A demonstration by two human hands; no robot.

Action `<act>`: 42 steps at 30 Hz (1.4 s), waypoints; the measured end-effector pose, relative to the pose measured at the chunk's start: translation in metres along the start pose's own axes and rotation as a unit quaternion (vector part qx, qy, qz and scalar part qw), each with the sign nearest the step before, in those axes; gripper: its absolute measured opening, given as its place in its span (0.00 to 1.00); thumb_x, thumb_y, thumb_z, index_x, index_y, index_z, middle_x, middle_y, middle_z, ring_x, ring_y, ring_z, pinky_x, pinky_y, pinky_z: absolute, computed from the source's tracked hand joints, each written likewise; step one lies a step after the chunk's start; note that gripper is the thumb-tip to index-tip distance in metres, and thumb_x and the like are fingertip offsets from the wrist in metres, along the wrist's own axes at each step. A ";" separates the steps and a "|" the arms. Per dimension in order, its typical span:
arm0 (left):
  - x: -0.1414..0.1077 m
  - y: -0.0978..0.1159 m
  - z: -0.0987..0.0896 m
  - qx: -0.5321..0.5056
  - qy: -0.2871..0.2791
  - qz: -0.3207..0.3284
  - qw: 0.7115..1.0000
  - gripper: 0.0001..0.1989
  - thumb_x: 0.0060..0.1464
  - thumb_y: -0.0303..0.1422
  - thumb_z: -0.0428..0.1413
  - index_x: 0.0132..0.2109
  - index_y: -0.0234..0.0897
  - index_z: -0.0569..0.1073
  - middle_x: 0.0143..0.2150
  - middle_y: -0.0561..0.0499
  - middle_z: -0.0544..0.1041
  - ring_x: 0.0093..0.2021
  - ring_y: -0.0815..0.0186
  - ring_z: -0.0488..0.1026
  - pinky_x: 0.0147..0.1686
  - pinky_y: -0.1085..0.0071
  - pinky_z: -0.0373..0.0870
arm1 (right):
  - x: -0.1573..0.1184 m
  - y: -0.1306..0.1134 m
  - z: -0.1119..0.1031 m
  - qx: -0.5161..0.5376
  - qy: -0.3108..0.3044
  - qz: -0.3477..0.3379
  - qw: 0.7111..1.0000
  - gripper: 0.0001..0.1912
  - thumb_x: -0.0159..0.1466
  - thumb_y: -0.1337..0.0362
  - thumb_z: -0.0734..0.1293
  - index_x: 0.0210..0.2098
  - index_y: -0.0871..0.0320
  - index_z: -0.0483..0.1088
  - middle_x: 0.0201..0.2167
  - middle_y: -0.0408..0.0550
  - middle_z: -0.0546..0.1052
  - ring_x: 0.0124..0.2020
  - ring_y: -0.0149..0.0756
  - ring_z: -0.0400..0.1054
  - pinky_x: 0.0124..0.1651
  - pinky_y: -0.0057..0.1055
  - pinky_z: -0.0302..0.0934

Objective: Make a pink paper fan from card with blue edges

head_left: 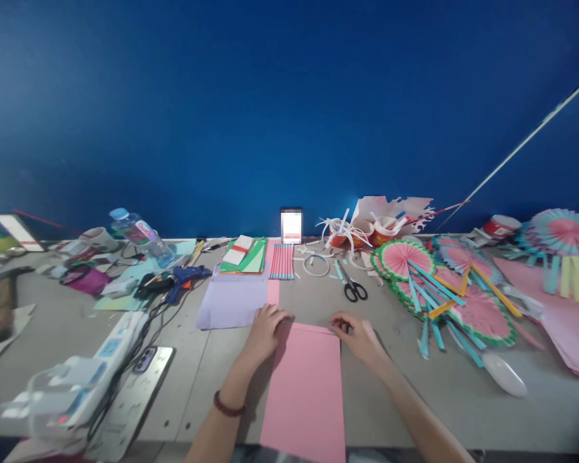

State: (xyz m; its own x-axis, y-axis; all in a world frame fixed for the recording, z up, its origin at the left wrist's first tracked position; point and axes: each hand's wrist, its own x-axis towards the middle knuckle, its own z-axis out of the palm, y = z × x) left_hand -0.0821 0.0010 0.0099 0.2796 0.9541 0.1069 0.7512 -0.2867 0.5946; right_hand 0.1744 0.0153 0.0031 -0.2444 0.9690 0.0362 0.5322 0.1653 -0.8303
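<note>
A long sheet of pink paper (304, 392) lies on the grey table in front of me, its near end running over the table edge. A narrow strip along its far edge looks folded over. At the far left corner, my left hand (266, 331) is closed on the paper with curled fingers. My right hand (356, 334) pinches the far right corner between thumb and fingers. Just beyond the sheet are a pleated pink paper piece (283, 262) and, to the right, black-handled scissors (355, 290). Purple paper (231, 301) is left of my left hand.
Finished paper fans (482, 315) and a white spoon-like piece (505, 374) lie on the right. On the left are a power strip (103, 360), a phone (135, 399), a blue glue gun (186, 280), a hammer (2, 308) and a tilted bottle (142, 235). A blue wall (289, 116) stands behind.
</note>
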 end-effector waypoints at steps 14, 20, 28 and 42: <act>0.000 0.010 -0.003 -0.046 0.014 0.011 0.999 0.09 0.59 0.36 0.51 0.38 0.40 0.75 0.39 0.47 0.73 0.44 0.58 0.66 0.46 0.60 0.61 | 0.001 -0.003 -0.003 0.051 -0.017 -0.026 0.998 0.10 0.57 0.62 0.64 0.36 0.56 0.74 0.35 0.47 0.78 0.34 0.36 0.69 0.39 0.32 0.63; 0.001 0.009 0.002 -0.221 0.023 -0.064 0.973 0.08 0.54 0.36 0.54 0.35 0.37 0.73 0.33 0.51 0.74 0.34 0.65 0.69 0.36 0.69 0.65 | 0.005 0.007 -0.003 0.164 0.020 0.065 0.984 0.13 0.52 0.59 0.68 0.35 0.58 0.75 0.33 0.49 0.78 0.33 0.37 0.71 0.37 0.32 0.64; 0.004 0.004 0.001 -0.349 0.043 -0.141 0.925 0.14 0.48 0.41 0.59 0.35 0.33 0.78 0.33 0.47 0.79 0.33 0.64 0.72 0.35 0.70 0.67 | 0.005 0.000 -0.005 0.270 0.021 0.168 0.948 0.17 0.46 0.57 0.72 0.33 0.60 0.75 0.26 0.45 0.76 0.29 0.34 0.69 0.32 0.28 0.61; 0.012 0.015 -0.018 -0.226 -0.003 -0.101 0.969 0.12 0.51 0.33 0.56 0.41 0.34 0.79 0.37 0.45 0.80 0.36 0.62 0.75 0.37 0.69 0.69 | 0.011 -0.026 -0.036 -0.004 -0.077 0.037 0.996 0.10 0.55 0.59 0.67 0.28 0.58 0.77 0.26 0.46 0.78 0.29 0.36 0.68 0.33 0.30 0.58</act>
State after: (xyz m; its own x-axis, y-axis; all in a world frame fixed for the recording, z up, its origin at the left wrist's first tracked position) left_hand -0.0778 0.0099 0.0342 0.1587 0.9860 -0.0514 0.4524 -0.0264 0.8914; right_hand 0.1870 0.0283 0.0452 -0.3258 0.9389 -0.1115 0.5598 0.0965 -0.8230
